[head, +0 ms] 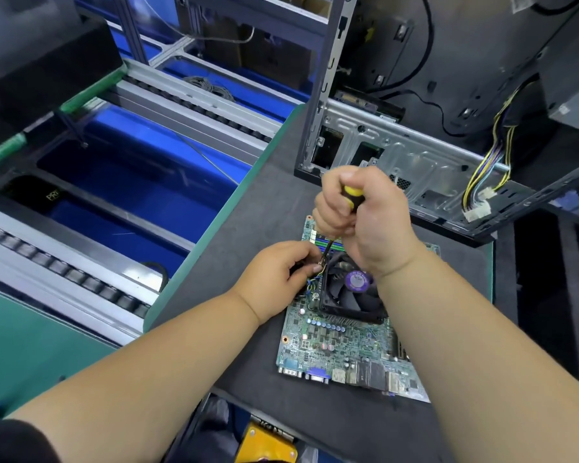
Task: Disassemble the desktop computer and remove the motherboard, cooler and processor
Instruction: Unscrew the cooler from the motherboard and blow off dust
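Note:
The green motherboard [335, 349] lies flat on the dark mat, ports toward me. Its black cooler fan [350, 295] with a purple hub sticker sits on the board's far half. My right hand [365, 215] grips a screwdriver [352, 195] with a yellow and black handle, held upright, its shaft pointing down at the fan's far left corner. My left hand [278, 272] rests at the fan's left edge, fingers pinching the thin fan wires [315, 282] beside the screwdriver tip. The processor is hidden under the cooler.
The emptied computer case [398, 152] stands open behind the board, with a bundle of yellow and black power cables [485, 182] hanging at its right. A conveyor with blue bins [131, 182] runs along the left. A yellow object [264, 444] sits below the table's near edge.

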